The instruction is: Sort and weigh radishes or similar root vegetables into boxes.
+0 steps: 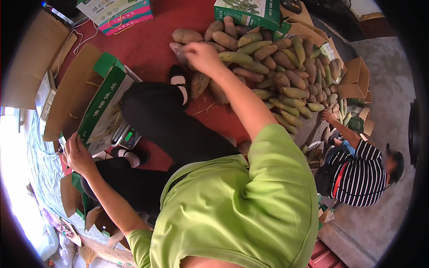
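Note:
My left hand (78,156) grips the near edge of an open green and white cardboard box (105,107), which tilts on a small scale (129,136) with a lit green display. A few pale green pieces show at the box's side; I cannot tell if they are printed. My right hand (204,58), a little blurred, reaches to the left end of a large pile of long brown and green root vegetables (292,80). Its fingers are curled beside a pale root that looks wrapped in clear film (178,52); what they hold is hidden.
A person in a striped shirt (359,172) reaches into the pile's right side. Printed cartons (248,15) and open brown boxes (355,78) border the pile. A pink-sided carton (127,20) stands far left on the red floor covering. More opened cartons (69,194) lie at my left.

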The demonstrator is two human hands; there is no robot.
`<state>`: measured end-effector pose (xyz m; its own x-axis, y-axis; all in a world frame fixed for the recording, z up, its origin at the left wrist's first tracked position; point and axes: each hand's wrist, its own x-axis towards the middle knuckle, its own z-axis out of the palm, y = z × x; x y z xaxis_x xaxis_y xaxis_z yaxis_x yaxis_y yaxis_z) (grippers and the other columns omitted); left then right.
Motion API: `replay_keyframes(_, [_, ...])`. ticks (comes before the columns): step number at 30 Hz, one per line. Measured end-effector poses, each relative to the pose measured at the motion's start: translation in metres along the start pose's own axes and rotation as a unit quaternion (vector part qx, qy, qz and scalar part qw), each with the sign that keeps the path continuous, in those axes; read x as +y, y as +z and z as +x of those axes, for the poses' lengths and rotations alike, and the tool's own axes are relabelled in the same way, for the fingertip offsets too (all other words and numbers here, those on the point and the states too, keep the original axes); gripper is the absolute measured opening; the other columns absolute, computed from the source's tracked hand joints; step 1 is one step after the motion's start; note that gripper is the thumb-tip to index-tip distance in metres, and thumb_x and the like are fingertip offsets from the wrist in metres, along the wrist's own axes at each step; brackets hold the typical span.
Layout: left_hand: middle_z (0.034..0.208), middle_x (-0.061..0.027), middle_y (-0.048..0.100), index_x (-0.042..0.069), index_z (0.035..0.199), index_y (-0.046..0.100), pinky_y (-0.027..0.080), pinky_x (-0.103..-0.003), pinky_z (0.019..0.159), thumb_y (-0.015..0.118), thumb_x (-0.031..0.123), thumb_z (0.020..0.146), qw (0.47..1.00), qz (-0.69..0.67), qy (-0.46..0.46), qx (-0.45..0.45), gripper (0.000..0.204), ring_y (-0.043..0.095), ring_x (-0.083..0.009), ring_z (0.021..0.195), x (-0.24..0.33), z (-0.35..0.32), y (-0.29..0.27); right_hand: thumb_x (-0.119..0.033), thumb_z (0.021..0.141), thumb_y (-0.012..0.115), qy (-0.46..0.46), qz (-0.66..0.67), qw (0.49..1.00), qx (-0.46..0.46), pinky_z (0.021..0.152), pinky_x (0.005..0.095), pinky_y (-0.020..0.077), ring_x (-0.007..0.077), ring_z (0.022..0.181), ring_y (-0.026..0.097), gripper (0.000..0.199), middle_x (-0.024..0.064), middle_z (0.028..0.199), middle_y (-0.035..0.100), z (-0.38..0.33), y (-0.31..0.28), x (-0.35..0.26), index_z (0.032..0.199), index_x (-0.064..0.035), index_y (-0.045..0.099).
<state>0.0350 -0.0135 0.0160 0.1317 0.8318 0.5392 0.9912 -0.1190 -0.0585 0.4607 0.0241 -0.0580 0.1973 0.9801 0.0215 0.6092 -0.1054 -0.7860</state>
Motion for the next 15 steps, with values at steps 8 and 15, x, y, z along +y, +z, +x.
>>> replay_keyframes(8, [0.092, -0.0027, 0.065, 0.012, 0.098, 0.064, 0.043, -0.035, 0.077, 0.055, 0.017, 0.087, 1.000, 0.017, 0.000, -0.005, 0.016, 0.060, -0.0235, 0.086, 0.002, 0.003, 0.001, -0.023, 0.079, 0.060, 0.274, -0.328, 0.903, 0.045, 0.081, 0.0439, 0.0482, 0.0323, 0.099, 0.059, 0.034, 0.0146, 0.105, 0.061, -0.114, -0.103, 0.202, 0.112, -0.0163, 0.057])
replay_keyframes(15, [0.091, -0.0027, 0.065, 0.012, 0.098, 0.064, 0.043, -0.035, 0.077, 0.055, 0.016, 0.086, 1.000, -0.003, 0.005, 0.012, 0.015, 0.060, -0.0235, 0.084, 0.000, 0.001, 0.005, -0.018, 0.087, 0.051, 0.375, -0.503, 0.779, -0.016, 0.083, 0.0434, 0.0479, 0.0274, 0.113, 0.048, 0.029, 0.0092, 0.120, 0.047, -0.162, -0.151, 0.234, 0.116, -0.0185, 0.050])
